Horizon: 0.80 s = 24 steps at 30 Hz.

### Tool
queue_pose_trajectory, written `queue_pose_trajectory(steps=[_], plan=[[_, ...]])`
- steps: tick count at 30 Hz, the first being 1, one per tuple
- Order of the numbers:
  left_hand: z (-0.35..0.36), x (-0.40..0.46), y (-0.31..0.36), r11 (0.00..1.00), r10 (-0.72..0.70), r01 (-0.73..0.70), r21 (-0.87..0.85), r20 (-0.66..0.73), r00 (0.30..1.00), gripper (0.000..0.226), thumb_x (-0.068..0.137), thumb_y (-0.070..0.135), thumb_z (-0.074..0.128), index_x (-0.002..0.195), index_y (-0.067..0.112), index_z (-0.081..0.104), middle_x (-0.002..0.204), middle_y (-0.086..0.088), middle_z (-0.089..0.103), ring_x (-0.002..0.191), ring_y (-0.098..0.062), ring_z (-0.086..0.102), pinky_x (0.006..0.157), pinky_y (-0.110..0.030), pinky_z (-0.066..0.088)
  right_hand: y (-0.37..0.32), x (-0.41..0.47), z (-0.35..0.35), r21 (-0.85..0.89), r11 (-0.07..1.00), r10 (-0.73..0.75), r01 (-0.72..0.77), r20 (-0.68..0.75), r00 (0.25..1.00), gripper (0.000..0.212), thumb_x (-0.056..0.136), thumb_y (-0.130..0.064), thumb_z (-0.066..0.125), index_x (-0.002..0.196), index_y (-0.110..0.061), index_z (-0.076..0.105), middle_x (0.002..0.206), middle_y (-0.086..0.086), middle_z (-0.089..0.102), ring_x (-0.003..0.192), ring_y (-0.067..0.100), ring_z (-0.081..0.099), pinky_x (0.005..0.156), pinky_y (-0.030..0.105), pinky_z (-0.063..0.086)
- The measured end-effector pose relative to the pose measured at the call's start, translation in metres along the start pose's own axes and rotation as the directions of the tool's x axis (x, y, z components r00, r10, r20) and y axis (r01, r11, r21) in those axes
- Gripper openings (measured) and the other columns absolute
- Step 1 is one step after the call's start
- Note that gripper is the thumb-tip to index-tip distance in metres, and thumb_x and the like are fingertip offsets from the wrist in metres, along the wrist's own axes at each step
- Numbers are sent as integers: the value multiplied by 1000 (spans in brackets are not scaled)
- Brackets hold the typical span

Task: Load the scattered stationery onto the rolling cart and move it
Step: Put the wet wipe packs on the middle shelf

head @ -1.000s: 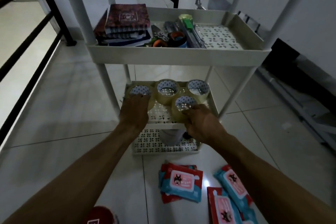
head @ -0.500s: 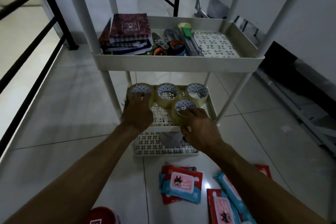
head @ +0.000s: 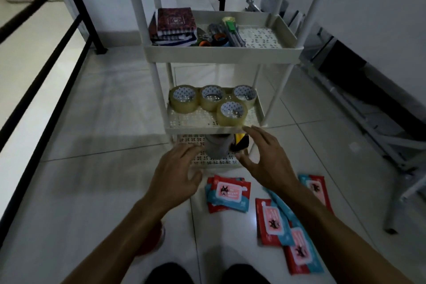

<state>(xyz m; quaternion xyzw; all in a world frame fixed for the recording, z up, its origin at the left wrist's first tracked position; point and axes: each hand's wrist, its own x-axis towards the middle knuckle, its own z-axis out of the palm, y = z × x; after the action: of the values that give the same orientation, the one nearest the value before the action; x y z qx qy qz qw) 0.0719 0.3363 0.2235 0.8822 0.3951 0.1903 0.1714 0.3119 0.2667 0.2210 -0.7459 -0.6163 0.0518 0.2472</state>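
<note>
Tape rolls (head: 231, 113), four of them, are seen standing on the middle shelf of the rolling cart (head: 221, 54), three in a row at the back and one at the front edge, touching its neighbours. Above that shelf, in the top tray, a stack of spiral notebooks (head: 173, 27) is lodged at the left end, with a utility knife (head: 232, 31) and small tape rings beside it. Below the middle shelf, on the bottom tier, a grey cylinder (head: 217, 147) and a yellow-and-black item are partly hidden. In front of the cart, on the tiled floor, red-and-blue flat packets (head: 228, 193) are scattered, some overlapping.

The packets are judged light, thin and flexible, with a glossy wrap that may slide on tile; an edge is best lifted and the stack pinched across its width. The tape rolls are judged stiff and moderately heavy, best gripped round the outer wall.

Both hands are empty. The left hand (head: 176, 177) is held slack and spread, in front of the cart's bottom tier. The right hand (head: 265, 157) is held with fingers loosely extended, just below the middle shelf's front rim.

Compared with half a second ago, both hands have been withdrawn from the rolls they were touching on the middle shelf, and more of the floor packets are shown.
</note>
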Motion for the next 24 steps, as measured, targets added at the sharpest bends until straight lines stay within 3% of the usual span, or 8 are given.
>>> queue_pose_trajectory(steps=[6,11,15,18,21,24], plan=[[30,-22,12,999,-12,9,44,72,997,56,79,33,71,132,20,56,133,2,56,125,-16,48,100,-26,30,24,-50,-16,-19,983,183,-182,59,981,72,87,-49,64,149,-36,29,156,-6,32,141,16,28,112,42,30],[71,-14,17,1000,30,-30,-5,181,983,59,77,50,55,127,19,59,127,1,60,118,-16,53,100,-32,39,73,-91,-8,-23,938,345,-345,134,929,67,88,-43,67,146,-34,35,152,-3,38,138,20,35,110,43,33],[123,6,15,998,59,-61,-6,319,946,62,68,48,71,123,21,60,119,0,64,109,-20,58,93,-30,42,122,-117,18,-71,902,432,-427,210,877,68,85,-40,70,145,-27,40,145,0,48,130,22,45,104,37,38],[167,22,1,991,57,-101,82,427,902,80,65,61,70,133,24,50,128,-2,57,117,-24,54,99,-41,44,152,-127,43,-103,865,500,-490,249,829,71,85,-41,70,146,-28,37,145,3,47,128,23,46,103,39,40],[207,33,-5,971,19,-144,191,536,844,97,70,58,69,148,22,25,150,-5,35,137,-26,33,115,-45,25,175,-128,69,-121,827,560,-549,277,781,75,84,-39,71,148,-25,33,148,5,44,132,25,43,105,42,42],[244,44,-11,934,-39,-194,300,625,780,112,70,56,72,153,27,3,160,-2,12,146,-25,12,120,-46,9,198,-117,98,-101,807,584,-582,278,762,81,79,-38,76,146,-23,33,144,5,46,129,25,46,103,49,45]])
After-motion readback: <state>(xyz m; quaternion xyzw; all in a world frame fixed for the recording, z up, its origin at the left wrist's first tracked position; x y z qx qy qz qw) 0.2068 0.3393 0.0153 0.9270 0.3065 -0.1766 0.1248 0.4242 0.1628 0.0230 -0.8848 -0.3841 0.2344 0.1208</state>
